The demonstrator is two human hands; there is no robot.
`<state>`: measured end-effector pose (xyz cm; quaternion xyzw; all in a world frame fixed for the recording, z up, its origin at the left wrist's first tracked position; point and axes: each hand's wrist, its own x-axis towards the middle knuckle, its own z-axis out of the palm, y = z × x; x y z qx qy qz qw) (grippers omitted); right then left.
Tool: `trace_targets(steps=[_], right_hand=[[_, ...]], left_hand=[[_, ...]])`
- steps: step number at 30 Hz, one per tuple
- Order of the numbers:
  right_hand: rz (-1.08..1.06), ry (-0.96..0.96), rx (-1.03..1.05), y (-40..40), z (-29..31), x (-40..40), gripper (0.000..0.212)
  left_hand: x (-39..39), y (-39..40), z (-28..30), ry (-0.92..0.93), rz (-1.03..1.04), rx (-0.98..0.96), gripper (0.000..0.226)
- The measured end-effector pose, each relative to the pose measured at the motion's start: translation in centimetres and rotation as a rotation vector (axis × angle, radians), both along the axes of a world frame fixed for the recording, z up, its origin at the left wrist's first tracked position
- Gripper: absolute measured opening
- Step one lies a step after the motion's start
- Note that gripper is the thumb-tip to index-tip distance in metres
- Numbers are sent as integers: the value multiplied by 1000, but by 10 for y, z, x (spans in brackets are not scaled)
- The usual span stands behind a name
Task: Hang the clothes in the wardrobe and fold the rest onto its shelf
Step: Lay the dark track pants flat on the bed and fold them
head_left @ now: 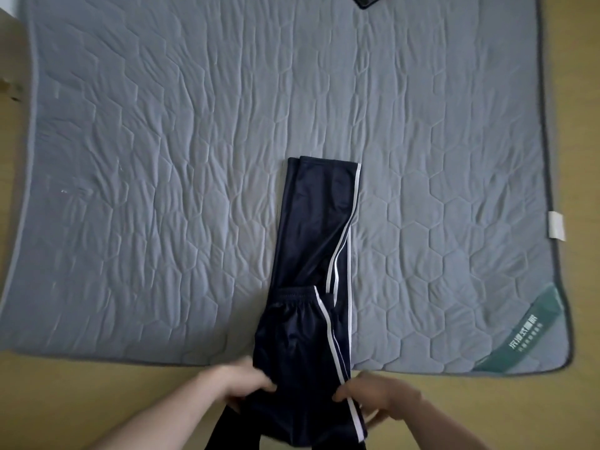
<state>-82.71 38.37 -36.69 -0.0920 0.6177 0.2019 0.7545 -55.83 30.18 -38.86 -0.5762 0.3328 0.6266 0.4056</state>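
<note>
The fingers of the left hand [250, 383] curl into the near left edge of the navy track trousers [311, 254], gripping the cloth; the fingers of the right hand [376, 396] pinch the near right edge beside the white side stripe [337, 349], though blur hides the exact hold; between the two hands the trousers lie lengthwise on the grey quilted mattress pad [162, 157], the waistband [292, 292] turned back over the legs about halfway along, the hems at the far end, and the near part hanging off the pad's front edge over the wooden floor [97, 384] toward the person; by my reading the folding of this one garment is underway and not finished, since it is still long and narrow; no wardrobe, shelf or hanger shows, so carrying it there is yet to come, and whether other clothes remain cannot be told; the pad offers broad bare room to left, right and beyond; a dark object [368, 0] sits at its far edge, well apart; a green corner label [522, 336] marks the near right corner.
</note>
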Motion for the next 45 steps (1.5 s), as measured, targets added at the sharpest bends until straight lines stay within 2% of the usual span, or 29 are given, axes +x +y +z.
trace_targets(steps=[3,5,7,9,11,15,18,19,21,23,24,26,29,31,34,37,40,42,44,45], right_hand=[[-143,113,-147,-33,7,-9,24],[-325,217,-236,-66,11,-20,27],[-442,265,-303,-102,17,-33,30],[-550,263,-339,-138,26,-47,27],[-654,258,-355,-172,34,-61,21],[-761,261,-374,-228,40,-78,16],[-826,276,-454,-261,35,-86,16],[-868,282,-495,-268,32,-87,18],[-977,299,-583,-277,25,-86,21],[-1037,353,-667,-277,12,-82,28],[-1037,386,-701,-274,3,-78,33],[-965,462,-720,-256,-19,-68,39],[-599,613,-674,-211,-54,-49,51],[-490,630,-610,-178,-73,-33,65],[-610,625,-490,-146,-97,-12,86],[-799,672,-348,-137,-117,2,91],[-985,669,-264,-136,-130,9,84],[-1069,642,-267,-134,-138,9,65],[-1122,626,-302,-130,-142,5,37],[-1149,611,-321,-128,-142,0,22]], left_hand=[[-11,-38,5,-12,132,-244,66],[-21,-73,10,25,278,-337,72],[-32,-107,14,121,364,-419,54],[-45,-139,20,181,455,-514,19],[-60,-170,29,210,571,-562,10],[-80,-220,33,179,790,-562,23],[-95,-247,22,182,919,-635,29],[-99,-255,16,200,943,-660,35],[-108,-264,6,249,952,-679,62],[-111,-269,-5,262,808,-737,88],[-110,-271,-10,250,681,-791,93],[-107,-275,-23,212,392,-885,93],[-112,-290,-39,207,43,-979,83],[-124,-307,-46,227,-143,-1057,82],[-153,-341,-53,261,-397,-1156,88],[-188,-368,-60,280,-561,-1129,106],[-217,-381,-71,254,-661,-922,134],[-226,-384,-81,224,-698,-730,144],[-224,-382,-89,202,-736,-654,138],[-220,-379,-92,199,-733,-649,128]])
